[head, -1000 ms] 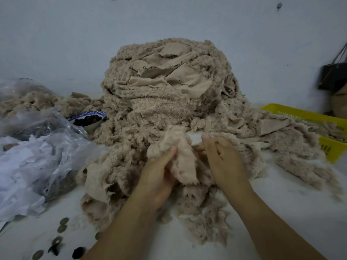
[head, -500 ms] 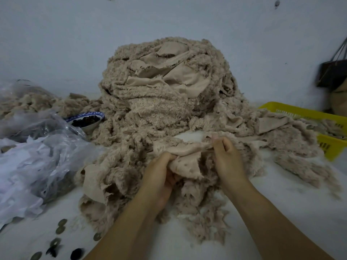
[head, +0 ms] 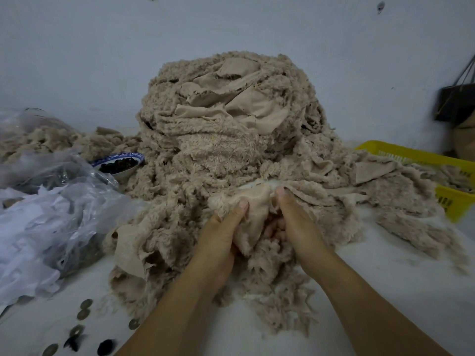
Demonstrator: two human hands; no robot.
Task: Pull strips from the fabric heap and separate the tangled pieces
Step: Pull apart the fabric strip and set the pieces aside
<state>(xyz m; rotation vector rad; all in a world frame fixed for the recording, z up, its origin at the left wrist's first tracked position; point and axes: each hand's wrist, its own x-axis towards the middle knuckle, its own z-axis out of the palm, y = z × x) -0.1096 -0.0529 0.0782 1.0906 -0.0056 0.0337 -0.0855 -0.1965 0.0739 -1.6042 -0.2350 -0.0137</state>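
A tall heap of beige fleecy fabric strips [head: 226,129] rises at the middle of the white table, its tangled ends spilling toward me. At its near foot, both hands hold one beige fabric strip [head: 253,206]. My left hand [head: 221,237] grips the strip's left side, thumb on top. My right hand [head: 295,227] grips its right side, thumb pointing up; the fingers of both hands are hidden under the cloth. The hands are close together, almost touching.
Clear plastic bags [head: 48,214] with scraps lie at the left. A blue-rimmed bowl [head: 118,163] of dark pieces stands beside the heap. A yellow basket [head: 437,173] holding fabric is at the right. Several coin-like discs [head: 82,314] lie at the near left. A dark bag [head: 455,98] hangs by the wall.
The hands have drawn closer together and lowered the strip, which was lifted and then stretched between them; it now sits bunched between the two thumbs.
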